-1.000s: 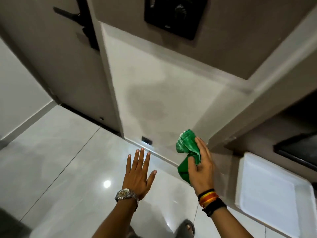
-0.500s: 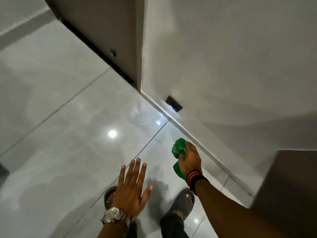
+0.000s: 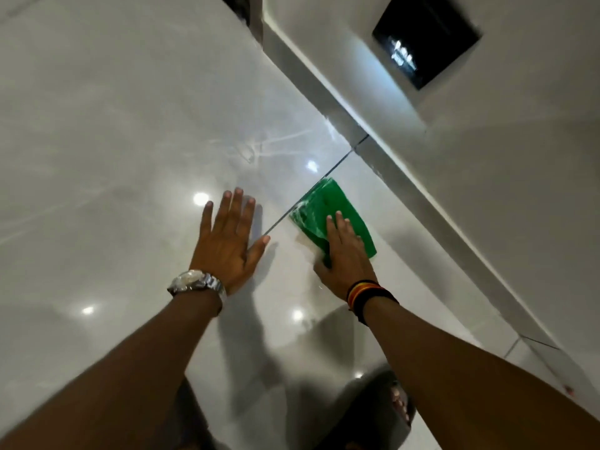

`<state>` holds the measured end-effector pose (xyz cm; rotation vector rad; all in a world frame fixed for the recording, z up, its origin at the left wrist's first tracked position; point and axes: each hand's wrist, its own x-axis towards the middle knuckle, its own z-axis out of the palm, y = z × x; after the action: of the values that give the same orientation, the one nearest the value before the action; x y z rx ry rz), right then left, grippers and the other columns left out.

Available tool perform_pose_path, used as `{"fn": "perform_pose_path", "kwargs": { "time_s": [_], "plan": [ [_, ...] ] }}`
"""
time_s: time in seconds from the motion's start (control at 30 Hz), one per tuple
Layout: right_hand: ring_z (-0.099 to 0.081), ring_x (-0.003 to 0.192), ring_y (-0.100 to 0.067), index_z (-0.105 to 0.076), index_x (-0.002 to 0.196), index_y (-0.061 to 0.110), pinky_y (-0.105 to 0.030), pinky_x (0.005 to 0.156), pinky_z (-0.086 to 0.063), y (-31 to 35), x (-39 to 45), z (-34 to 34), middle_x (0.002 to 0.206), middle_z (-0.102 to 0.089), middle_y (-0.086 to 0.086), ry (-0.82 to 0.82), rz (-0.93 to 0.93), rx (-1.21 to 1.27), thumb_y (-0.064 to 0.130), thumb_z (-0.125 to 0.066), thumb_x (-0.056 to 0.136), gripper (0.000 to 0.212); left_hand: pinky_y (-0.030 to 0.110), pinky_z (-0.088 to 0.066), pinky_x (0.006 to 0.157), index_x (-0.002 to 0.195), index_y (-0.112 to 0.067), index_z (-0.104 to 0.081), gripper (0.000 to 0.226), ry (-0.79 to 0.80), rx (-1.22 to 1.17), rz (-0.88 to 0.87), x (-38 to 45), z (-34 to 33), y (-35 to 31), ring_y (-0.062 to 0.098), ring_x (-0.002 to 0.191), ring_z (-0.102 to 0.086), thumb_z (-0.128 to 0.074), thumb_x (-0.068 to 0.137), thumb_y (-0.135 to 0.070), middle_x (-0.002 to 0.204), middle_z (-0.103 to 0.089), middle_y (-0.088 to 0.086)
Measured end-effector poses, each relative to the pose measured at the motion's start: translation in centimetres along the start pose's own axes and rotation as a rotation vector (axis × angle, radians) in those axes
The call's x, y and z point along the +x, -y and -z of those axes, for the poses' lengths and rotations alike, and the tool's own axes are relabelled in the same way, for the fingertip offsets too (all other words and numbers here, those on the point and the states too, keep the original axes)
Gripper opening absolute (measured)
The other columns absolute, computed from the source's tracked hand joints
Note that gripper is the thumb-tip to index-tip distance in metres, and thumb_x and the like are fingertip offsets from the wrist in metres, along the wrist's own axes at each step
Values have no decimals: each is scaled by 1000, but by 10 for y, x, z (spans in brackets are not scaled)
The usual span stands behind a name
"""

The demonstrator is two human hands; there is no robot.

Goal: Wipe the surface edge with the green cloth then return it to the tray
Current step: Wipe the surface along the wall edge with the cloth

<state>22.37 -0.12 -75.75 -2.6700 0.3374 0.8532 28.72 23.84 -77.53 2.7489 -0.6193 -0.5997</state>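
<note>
From the head camera, looking steeply down, the glossy pale-grey tiled floor fills most of the picture, with several small bright light reflections on it. The right hand lies flat, palm down, on the folded bright green cloth, pressing it against the floor; its fingers are stretched out over the cloth rather than curled round it, so its grip is open and the cloth is pinned under the palm, not clutched. The green cloth lies on the tile just beside a dark grout line and near the grey skirting strip that runs diagonally along the foot of the white wall. A whitish smear shows at the cloth's left edge. The left hand is also spread flat with the fingers extended, just to the left of the cloth and apart from it, its grip open and holding nothing; whether the palm actually touches the tile cannot be told. A silver metal wristwatch sits on the left wrist, and striped black, orange and yellow bands circle the right wrist. A black rectangular panel is set in the wall at the top. A foot in a dark sandal shows at the lower edge.
</note>
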Motion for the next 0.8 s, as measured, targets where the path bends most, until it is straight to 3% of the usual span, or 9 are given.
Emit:
{"fn": "perform_pose_path", "kwargs": {
  "time_s": [0.1, 0.27, 0.37, 0.47, 0.57, 0.67, 0.73, 0.8],
  "plan": [
    [-5, 153, -24, -2, 158, 14, -51, 120, -10, -1, 15, -24, 167, -4, -6, -217, 17, -1, 61, -46, 91, 93, 53, 5, 135, 171, -11, -9, 86, -38, 4, 25, 26, -23, 20, 31, 168, 2, -13, 102, -62, 181, 0, 15],
    [-18, 151, -24, -18, 157, 13, -51, 120, -22, -22, 44, -35, 164, -22, -7, -383, 105, -73, 42, -33, 101, 65, 57, -1, 135, 170, -5, -11, 83, -192, -1, 26, 66, -35, 44, 34, 168, -4, -27, 105, -55, 180, -6, 20],
    [-20, 151, -23, -20, 156, 13, -49, 121, -21, -46, 40, -41, 163, -26, -7, -418, 123, 25, 30, -41, 98, 65, 57, -1, 135, 171, -10, -9, 80, -271, 34, 50, 89, -36, 55, 30, 168, -2, -24, 107, -56, 181, -5, 17],
    [-31, 147, -27, -28, 154, 10, -52, 118, -28, -67, 32, -39, 157, -37, -12, -502, -56, 120, 22, -46, 95, 62, 58, -3, 135, 171, -13, -10, 78, -310, 39, 54, 102, -36, 59, 27, 168, -3, -21, 106, -56, 181, -7, 14],
    [-44, 136, -33, -45, 142, 7, -52, 111, -39, -77, 39, -22, 148, -48, -16, -521, -76, 64, 27, -61, 86, 61, 58, -5, 135, 171, -14, -13, 77, -329, 26, 46, 103, -35, 60, 27, 168, -5, -26, 106, -53, 181, -10, 13],
    [-53, 117, -27, -55, 123, 11, -43, 95, -52, -72, 68, 7, 128, -59, -11, -517, -5, 44, 34, -76, 75, 57, 58, -5, 135, 171, -16, -14, 76, -332, 33, 42, 106, -35, 63, 27, 168, -5, -27, 106, -53, 181, -10, 12],
    [-54, 110, -25, -54, 122, 12, -41, 89, -53, -64, 90, 25, 120, -61, -8, -566, -47, 41, 27, -75, 78, 51, 57, -4, 135, 171, -16, -14, 77, -331, 48, 36, 108, -35, 63, 28, 168, -6, -26, 105, -53, 181, -10, 12],
    [-54, 110, -28, -53, 129, 10, -43, 93, -51, -56, 103, 32, 121, -60, -10, -622, -99, 60, 13, -66, 77, 53, 56, -3, 135, 171, -16, -14, 77, -326, 56, 34, 110, -34, 64, 28, 168, -6, -27, 105, -53, 181, -10, 12]
  ]
}}
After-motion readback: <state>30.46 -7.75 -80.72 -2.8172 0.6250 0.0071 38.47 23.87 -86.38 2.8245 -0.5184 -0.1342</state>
